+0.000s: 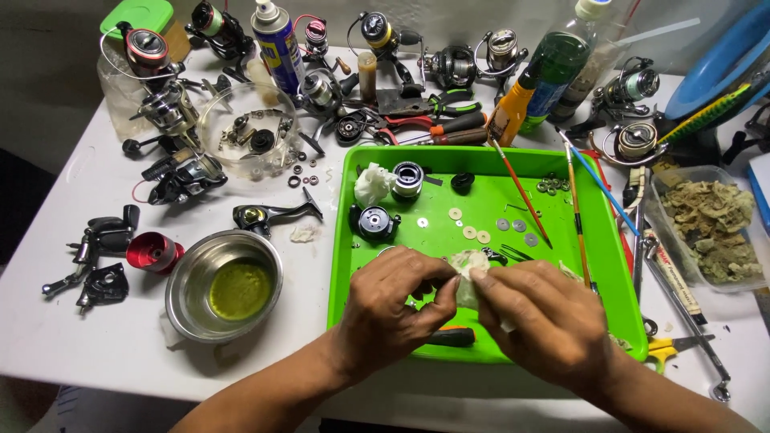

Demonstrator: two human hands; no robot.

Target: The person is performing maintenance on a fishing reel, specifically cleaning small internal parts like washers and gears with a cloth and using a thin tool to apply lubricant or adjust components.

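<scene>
Over the green tray (618, 305) both hands work 1 wad of white tissue (465, 269); the left hand (389, 309) pinches its near edge between thumb and fingertips, and the right hand (545, 317) clenches around the rest. Whatever small part sits inside is hidden; a good wipe would probably mean turning it slowly, low above the tray, clear of the loose washers (473, 231) and the steel bowl of yellow-green liquid (224, 285).

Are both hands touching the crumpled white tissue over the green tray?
Touching. The head view shows left hand and right hand fingertips pinching the tissue between them.
</scene>
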